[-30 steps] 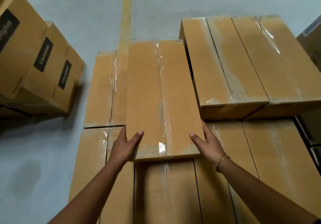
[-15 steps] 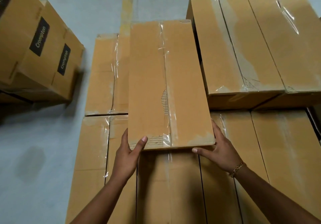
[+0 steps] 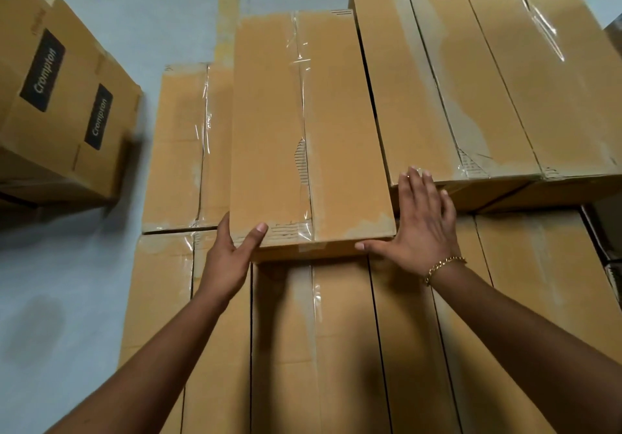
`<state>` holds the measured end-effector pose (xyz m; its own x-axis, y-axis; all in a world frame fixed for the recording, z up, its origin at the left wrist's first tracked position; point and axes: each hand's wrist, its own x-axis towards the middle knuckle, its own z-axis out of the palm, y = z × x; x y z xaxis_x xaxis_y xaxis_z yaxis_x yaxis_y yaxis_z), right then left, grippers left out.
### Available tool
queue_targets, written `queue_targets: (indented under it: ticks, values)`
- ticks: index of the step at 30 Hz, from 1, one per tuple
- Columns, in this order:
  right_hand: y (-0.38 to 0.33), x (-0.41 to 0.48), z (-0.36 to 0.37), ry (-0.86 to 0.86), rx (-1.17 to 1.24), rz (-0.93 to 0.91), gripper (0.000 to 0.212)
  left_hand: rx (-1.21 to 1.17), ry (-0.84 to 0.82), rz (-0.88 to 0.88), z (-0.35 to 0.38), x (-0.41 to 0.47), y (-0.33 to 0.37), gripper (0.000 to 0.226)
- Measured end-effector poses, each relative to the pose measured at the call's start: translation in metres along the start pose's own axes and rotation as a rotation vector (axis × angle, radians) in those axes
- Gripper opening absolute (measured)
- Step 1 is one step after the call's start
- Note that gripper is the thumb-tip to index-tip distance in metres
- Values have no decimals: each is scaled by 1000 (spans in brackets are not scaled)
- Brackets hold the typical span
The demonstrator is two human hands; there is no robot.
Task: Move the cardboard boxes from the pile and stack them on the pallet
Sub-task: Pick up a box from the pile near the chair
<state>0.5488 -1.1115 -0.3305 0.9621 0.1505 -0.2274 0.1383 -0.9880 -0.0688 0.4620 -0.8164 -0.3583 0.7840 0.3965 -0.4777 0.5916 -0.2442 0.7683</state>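
From the head view, the long box (image 3: 309,130) lies on the lower layer of boxes (image 3: 336,349), set back from its near edge, with its right side just beside the raised boxes (image 3: 488,80) and the labelled boxes (image 3: 67,96) well apart on the left. The left hand (image 3: 232,258) grips its near left corner, thumb on top. The right hand (image 3: 420,224), wearing a bracelet (image 3: 444,267), lies spread with straight fingers at its near right corner.
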Motion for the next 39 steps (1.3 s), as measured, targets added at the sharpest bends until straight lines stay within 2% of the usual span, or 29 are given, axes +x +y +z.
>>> queue_targets:
  ticks: [5, 10, 15, 19, 23, 26, 31, 39]
  values:
    - [2, 29, -12, -59, -64, -53, 150, 37, 18, -5, 2, 22, 10, 96]
    - [2, 53, -23, -103, -105, -123, 153, 35, 13, 3, 1, 39, 13, 108]
    - [1, 56, -27, -48, -112, -139, 139, 18, 14, -4, 5, 49, 19, 113]
    - [-1, 58, -30, 1, -99, -116, 126, 23, 57, 9, 8, 58, 28, 98]
    - [0, 62, -29, 34, -115, -110, 116, 11, 43, 17, 9, 64, 33, 97]
    - [0, 65, -30, 52, -103, -103, 110, 6, 41, 28, 8, 71, 36, 99]
    - [-1, 67, -25, 95, -105, -95, 104, -7, 21, 17, 5, 82, 36, 116]
    - [-4, 70, -20, 137, -113, -68, 97, -31, 0, 23, 5, 94, 34, 115]
